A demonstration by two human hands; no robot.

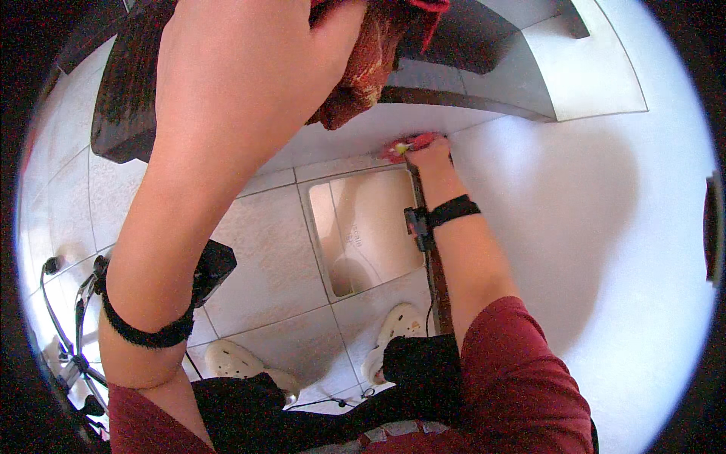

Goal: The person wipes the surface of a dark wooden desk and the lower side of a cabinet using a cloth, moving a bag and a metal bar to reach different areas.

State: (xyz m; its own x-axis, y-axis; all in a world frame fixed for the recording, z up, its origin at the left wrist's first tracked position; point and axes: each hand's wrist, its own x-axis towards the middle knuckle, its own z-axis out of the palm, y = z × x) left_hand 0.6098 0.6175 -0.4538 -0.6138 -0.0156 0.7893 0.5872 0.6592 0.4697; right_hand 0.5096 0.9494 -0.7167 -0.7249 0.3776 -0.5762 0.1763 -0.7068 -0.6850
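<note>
My left hand (244,68) is large at the top, close to the camera, with its thumb side against a brown, rough-surfaced object (363,74). The fingers are hidden, so whether it grips this object is unclear. Red fabric (434,7) shows just beyond the object. Lower and to the right, my right hand (432,152) is bent at the wrist near the white wall. Around its fingers is a blurred red item (397,150) with a small yellow-and-white spot. It seems to be in the hand, though the fingertips cannot be made out.
Dark wooden furniture (122,108) curves across the top. A glass floor scale (380,215) lies on the tiles (255,255), close to a dark strip (441,295). Black tripod-like legs (79,363) stand at left. White clogs (229,358) are below; the white wall (567,227) fills the right.
</note>
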